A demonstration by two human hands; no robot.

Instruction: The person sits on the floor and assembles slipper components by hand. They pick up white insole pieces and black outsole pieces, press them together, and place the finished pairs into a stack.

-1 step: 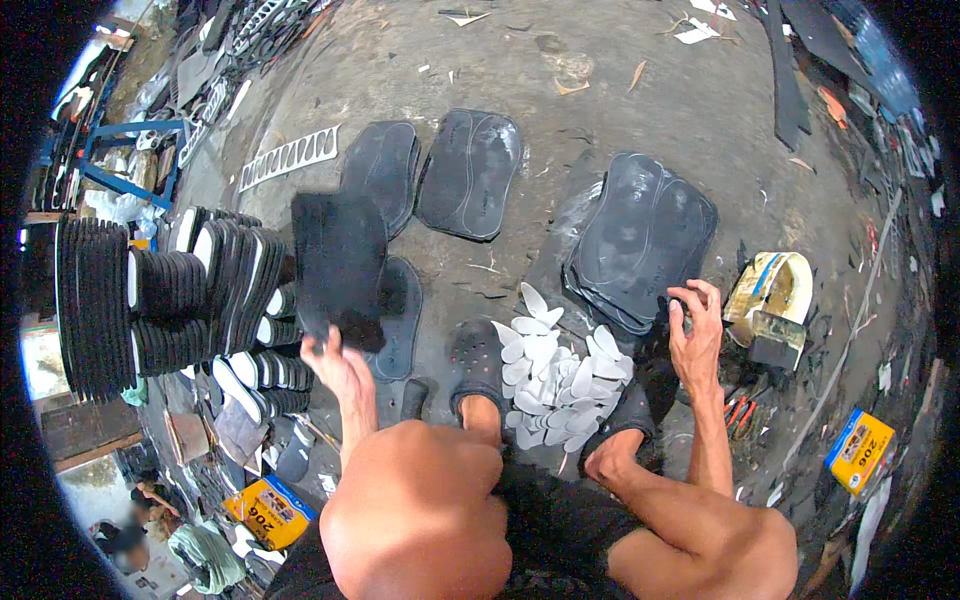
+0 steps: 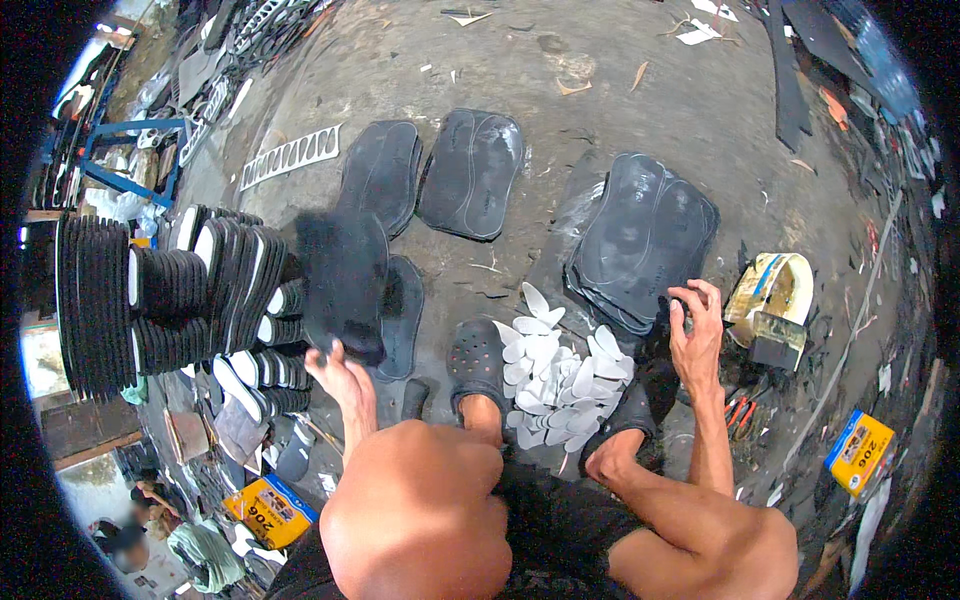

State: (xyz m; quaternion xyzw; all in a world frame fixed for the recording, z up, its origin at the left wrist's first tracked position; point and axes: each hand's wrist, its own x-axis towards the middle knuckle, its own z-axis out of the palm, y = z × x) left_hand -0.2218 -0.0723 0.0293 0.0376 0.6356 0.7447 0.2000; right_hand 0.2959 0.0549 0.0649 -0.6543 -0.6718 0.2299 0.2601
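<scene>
At the lower edge of a blurred black sole-shaped sheet (image 2: 343, 275) is my left hand (image 2: 347, 388), its fingers spread and not wrapped around it. That sheet partly covers a black sole piece (image 2: 402, 320). My right hand (image 2: 697, 335) is raised beside the near right corner of a stack of black sheets (image 2: 640, 235) with outlined soles, fingers bent and apart, holding nothing. Between my feet lies a pile of small white oval pieces (image 2: 560, 385). Two more groups of black sheets, one at the far left (image 2: 380, 170) and another beside it (image 2: 470, 175), rest on the floor.
Tall stacks of black and white soles (image 2: 225, 280) stand at the left. A cream container (image 2: 785, 300) with a dark block sits to the right, near red-handled pliers (image 2: 740, 412). Yellow boxes (image 2: 860, 452) lie on both sides. A white cut-out strip (image 2: 290, 158) is farther off.
The black sheet by my left hand has shifted down toward me and slightly right. My left fingers have spread a little and dropped slightly. My right hand has stayed in place.
</scene>
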